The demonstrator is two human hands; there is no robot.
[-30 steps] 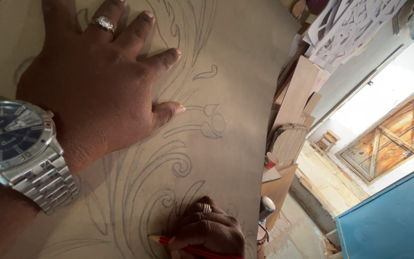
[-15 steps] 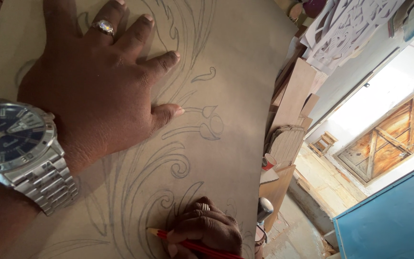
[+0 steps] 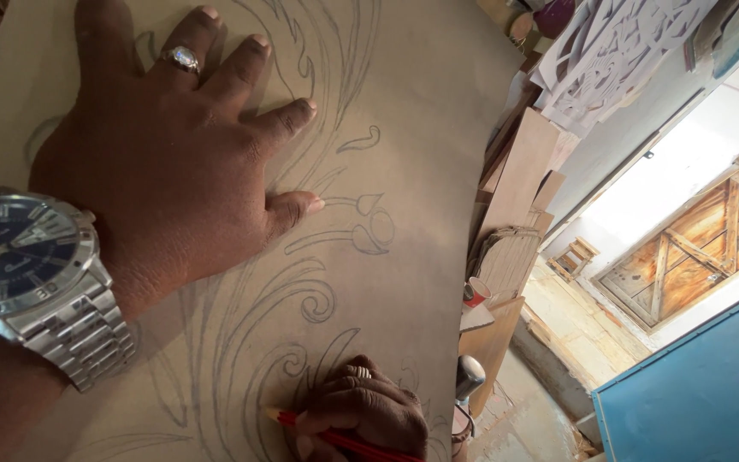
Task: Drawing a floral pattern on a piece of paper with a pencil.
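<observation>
So the red pencil (image 3: 335, 438) is down at the bottom of the view, lying across the tan sheet (image 3: 421, 171), not far from the sheet's edge that runs alongside the stacked boards (image 3: 519, 184). The right hand (image 3: 365, 415) has it pinched in curled fingers, tip resting on or just above one of the pencilled scroll lines. It's cropped by the frame there, so I can't swear the lead is actually touching.

The left hand (image 3: 164, 171) is flat on the sheet further in, fingers spread wide and pressing down. It wears a ring (image 3: 180, 58) and a steel wristwatch (image 3: 19, 257) with a blue dial. Its thumb sits just beside a small bud-shaped curl in the drawing.

My read: this is the sketching stage, working on a curl of the scroll pattern low on the sheet while the other hand pins it. Carrying that line on would call for a smooth wrist sweep following the curve, with the flat hand keeping the sheet from creeping.

Beyond the sheet's edge there's a red cup (image 3: 475, 291), a white fretwork cut-out panel (image 3: 617, 51), a wooden door (image 3: 694, 248) and a blue panel (image 3: 703, 385).
</observation>
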